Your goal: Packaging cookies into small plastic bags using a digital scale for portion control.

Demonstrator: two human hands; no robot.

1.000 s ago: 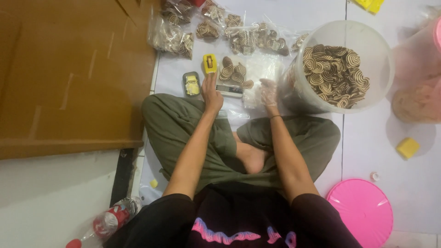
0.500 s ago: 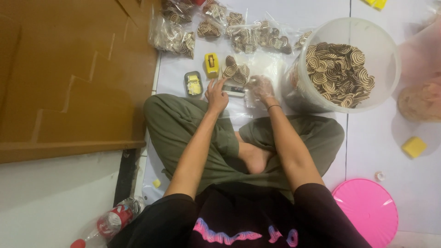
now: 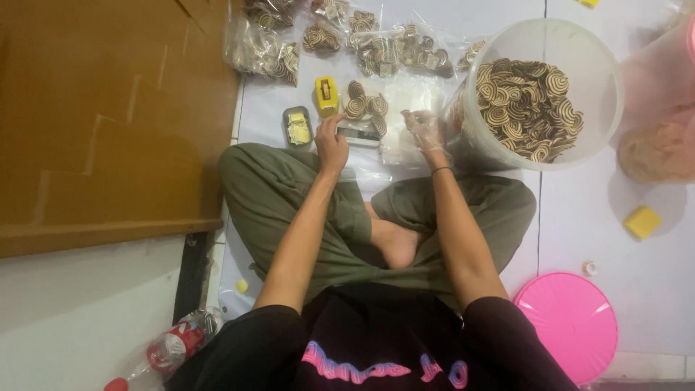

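I sit cross-legged on the floor. My left hand (image 3: 331, 145) rests bare at the near edge of a small scale (image 3: 360, 135), fingers apart and holding nothing. The scale carries a few brown-and-cream spiral cookies (image 3: 365, 107). My right hand (image 3: 426, 129) wears a thin clear glove. It hovers with curled fingers over a stack of clear plastic bags (image 3: 405, 98), just right of the cookies. Whether it grips anything is unclear. A large translucent bucket (image 3: 601, 108) of the same cookies stands just right of that hand.
A yellow tape dispenser (image 3: 326, 94) and a small tin (image 3: 297, 127) lie left of the scale. Filled cookie bags (image 3: 376, 43) line the far side. A pink lid (image 3: 568, 322), a yellow block (image 3: 642, 221), a plastic bottle (image 3: 174, 347) and a brown wooden surface (image 3: 108, 123) surround me.
My right hand went from the bags to the cookie pile, then drew back right and curled its fingers. My left hand slid slightly nearer along the scale's edge.
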